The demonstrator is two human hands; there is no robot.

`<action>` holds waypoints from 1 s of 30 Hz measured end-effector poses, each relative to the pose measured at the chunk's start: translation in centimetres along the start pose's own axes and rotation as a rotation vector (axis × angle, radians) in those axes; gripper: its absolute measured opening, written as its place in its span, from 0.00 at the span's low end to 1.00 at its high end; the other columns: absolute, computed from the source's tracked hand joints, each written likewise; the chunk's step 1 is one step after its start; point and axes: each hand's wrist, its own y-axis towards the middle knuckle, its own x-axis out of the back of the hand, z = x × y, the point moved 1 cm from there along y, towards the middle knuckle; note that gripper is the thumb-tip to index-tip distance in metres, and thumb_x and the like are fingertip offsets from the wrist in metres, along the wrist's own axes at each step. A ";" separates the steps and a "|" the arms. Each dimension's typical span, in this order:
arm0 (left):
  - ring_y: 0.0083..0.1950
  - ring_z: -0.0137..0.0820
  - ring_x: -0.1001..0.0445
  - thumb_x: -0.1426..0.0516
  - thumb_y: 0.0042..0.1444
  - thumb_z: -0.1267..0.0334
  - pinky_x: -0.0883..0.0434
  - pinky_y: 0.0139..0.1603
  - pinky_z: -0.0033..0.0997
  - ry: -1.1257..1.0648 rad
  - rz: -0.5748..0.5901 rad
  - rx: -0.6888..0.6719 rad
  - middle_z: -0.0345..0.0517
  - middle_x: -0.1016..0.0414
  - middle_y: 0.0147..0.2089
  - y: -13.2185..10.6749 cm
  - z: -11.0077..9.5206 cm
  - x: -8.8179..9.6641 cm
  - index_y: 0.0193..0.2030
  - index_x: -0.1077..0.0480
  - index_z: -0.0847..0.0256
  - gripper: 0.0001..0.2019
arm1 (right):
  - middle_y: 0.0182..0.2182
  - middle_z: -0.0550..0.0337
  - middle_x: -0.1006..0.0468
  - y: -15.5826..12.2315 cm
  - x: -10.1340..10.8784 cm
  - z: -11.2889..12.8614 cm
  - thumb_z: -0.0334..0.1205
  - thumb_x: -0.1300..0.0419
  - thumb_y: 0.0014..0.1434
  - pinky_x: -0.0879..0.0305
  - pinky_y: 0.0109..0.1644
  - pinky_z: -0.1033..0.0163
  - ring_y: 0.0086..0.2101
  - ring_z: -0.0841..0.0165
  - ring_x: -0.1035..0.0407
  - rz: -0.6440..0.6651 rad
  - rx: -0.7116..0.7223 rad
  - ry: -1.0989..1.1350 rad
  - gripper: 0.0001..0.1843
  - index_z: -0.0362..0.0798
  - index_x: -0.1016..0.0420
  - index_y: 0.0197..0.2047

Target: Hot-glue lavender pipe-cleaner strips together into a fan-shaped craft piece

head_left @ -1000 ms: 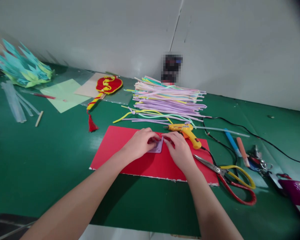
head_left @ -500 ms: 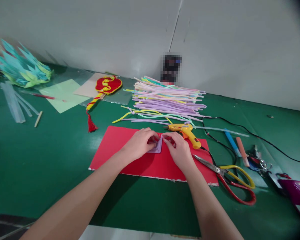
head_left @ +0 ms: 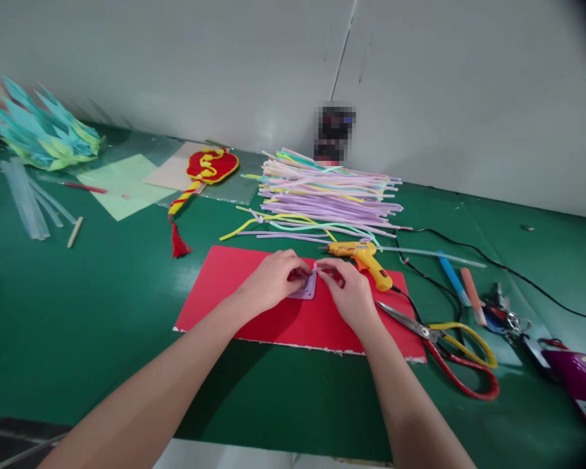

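Note:
A small lilac flat piece (head_left: 306,288) lies on a red sheet (head_left: 234,296) in the middle of the green table. My left hand (head_left: 272,280) is closed, its fingertips pinching the piece's upper left part. My right hand (head_left: 348,291) is closed too, pinching the piece's upper right corner. The two hands almost meet above the piece and hide most of it. A yellow glue gun (head_left: 364,256) lies just behind my right hand.
A heap of pastel pipe cleaners (head_left: 322,195) lies behind the red sheet. Red and yellow scissors (head_left: 449,348), a black cord (head_left: 469,247), two markers (head_left: 461,280) and a purple tool (head_left: 579,374) lie to the right. A red tasselled ornament (head_left: 208,169), green paper (head_left: 122,182) and clear sticks (head_left: 27,198) lie left.
Both hands stay pinched on the lilac piece; the fingertips have shifted only slightly and the piece has barely moved.

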 end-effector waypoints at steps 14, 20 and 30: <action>0.42 0.34 0.33 0.45 0.52 0.69 0.35 0.42 0.33 -0.017 0.002 -0.016 0.45 0.32 0.38 -0.1 0.2 -0.1 0.44 0.30 0.58 0.12 | 0.38 0.60 0.24 0.0 0.1 0.1 0.36 0.48 0.58 0.37 0.38 0.61 0.37 0.66 0.32 -0.004 0.011 -0.020 0.09 0.52 0.29 0.40; 0.41 0.34 0.33 0.45 0.52 0.68 0.34 0.41 0.32 -0.027 0.003 0.004 0.45 0.33 0.37 0.0 0.3 -0.1 0.43 0.29 0.57 0.11 | 0.38 0.60 0.23 0.0 0.1 0.0 0.37 0.48 0.58 0.37 0.36 0.62 0.37 0.65 0.32 -0.003 0.012 -0.023 0.09 0.52 0.29 0.41; 0.40 0.32 0.32 0.45 0.51 0.70 0.34 0.40 0.31 -0.091 -0.006 0.011 0.44 0.31 0.37 0.0 0.5 -0.2 0.43 0.30 0.59 0.12 | 0.37 0.62 0.24 -0.1 0.1 0.0 0.36 0.47 0.58 0.36 0.37 0.63 0.36 0.67 0.32 -0.004 0.004 -0.014 0.09 0.52 0.29 0.41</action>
